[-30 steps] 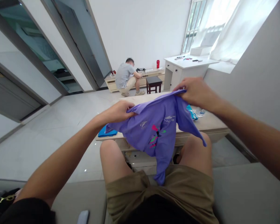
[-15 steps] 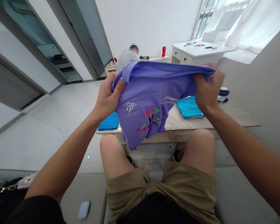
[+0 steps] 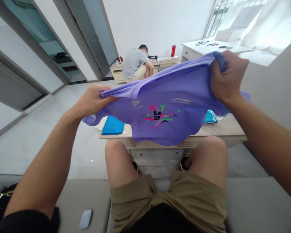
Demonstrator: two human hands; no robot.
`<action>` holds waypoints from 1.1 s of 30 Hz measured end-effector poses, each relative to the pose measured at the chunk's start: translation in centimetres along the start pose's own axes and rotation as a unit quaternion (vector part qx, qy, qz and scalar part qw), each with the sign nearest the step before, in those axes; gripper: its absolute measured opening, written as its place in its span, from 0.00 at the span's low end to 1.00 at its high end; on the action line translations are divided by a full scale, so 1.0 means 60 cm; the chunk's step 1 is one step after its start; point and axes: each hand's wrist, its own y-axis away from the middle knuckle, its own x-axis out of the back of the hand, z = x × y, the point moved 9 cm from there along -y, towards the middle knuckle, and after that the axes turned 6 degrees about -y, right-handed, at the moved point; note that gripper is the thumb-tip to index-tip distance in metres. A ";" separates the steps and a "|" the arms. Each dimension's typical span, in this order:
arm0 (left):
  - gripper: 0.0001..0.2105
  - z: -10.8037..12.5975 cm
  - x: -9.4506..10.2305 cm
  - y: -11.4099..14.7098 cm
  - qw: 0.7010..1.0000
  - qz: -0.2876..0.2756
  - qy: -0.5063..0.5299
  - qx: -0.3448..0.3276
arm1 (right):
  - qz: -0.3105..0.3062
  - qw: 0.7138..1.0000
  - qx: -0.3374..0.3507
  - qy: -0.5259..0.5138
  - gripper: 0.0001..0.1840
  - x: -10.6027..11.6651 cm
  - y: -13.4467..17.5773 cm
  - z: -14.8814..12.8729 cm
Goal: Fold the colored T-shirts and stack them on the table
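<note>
A purple T-shirt (image 3: pixel 165 94) with white logos and a pink, green and black print hangs stretched between my hands, in the air over the low table (image 3: pixel 199 132). My left hand (image 3: pixel 94 98) pinches its upper edge on the left, thumb in front. On the right, my right hand (image 3: pixel 229 76) is closed round a bunched part of the same edge, which is higher there. Below and behind the shirt lie a folded blue cloth (image 3: pixel 113 125) at the table's left end and a brighter blue folded item (image 3: pixel 210 117), partly hidden.
A person (image 3: pixel 134 64) in a grey top sits low beside a wooden cabinet (image 3: pixel 118 74) at the far wall. A red bottle (image 3: pixel 173 50) stands nearby. At the back right is a white desk (image 3: pixel 201 48). A small pale case (image 3: pixel 86 219) lies on the grey sofa (image 3: pixel 75 191).
My hands have moved apart and the right one has risen. The shirt is spread wider, its print flatter and its sleeves showing. It now covers more of the right side of the table.
</note>
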 end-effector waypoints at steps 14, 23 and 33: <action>0.22 -0.128 -0.122 0.163 0.993 0.049 -0.009 0.104 | -0.265 0.964 0.014 0.006 0.16 -0.011 0.249 0.086; 0.22 -0.258 -0.198 0.137 0.991 -0.002 -0.017 0.131 | -0.272 0.958 -0.029 0.085 0.13 -0.055 0.258 0.222; 0.23 -0.315 -0.330 -0.105 0.959 0.007 -0.214 0.185 | -0.215 0.945 -0.066 0.236 0.26 -0.304 0.148 0.253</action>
